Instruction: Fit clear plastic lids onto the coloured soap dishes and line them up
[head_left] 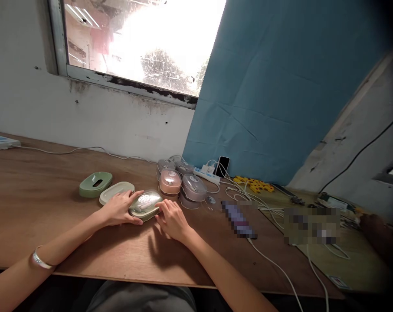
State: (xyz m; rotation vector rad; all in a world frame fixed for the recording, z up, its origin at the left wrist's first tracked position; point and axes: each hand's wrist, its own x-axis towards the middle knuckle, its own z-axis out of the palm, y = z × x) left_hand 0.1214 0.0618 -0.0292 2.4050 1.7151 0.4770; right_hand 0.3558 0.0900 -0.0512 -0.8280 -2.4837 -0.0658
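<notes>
A light green oval box with a clear lid (pixel 145 203), much like a soap box, rests on the wooden table and has a round white sticker on top. My left hand (pixel 118 208) grips its left end, thumb at the near side and fingers over the far edge. At the right end, the bent fingers of my right hand (pixel 172 220) press against the rim; the fingertips are partly hidden. Just behind my left hand lies a pale cream oval tray (pixel 116 190). Farther left sits a green oval shell (pixel 95 184) with a dark slot in it.
Several closed oval boxes, among them a pink one (pixel 170 182) and a mauve one (pixel 194 188), stand behind my right hand. A power strip (pixel 207 175), an upright phone (pixel 222 166) and tangled white cables (pixel 258 203) lie to the right. Another person's hand (pixel 374 227) shows at far right.
</notes>
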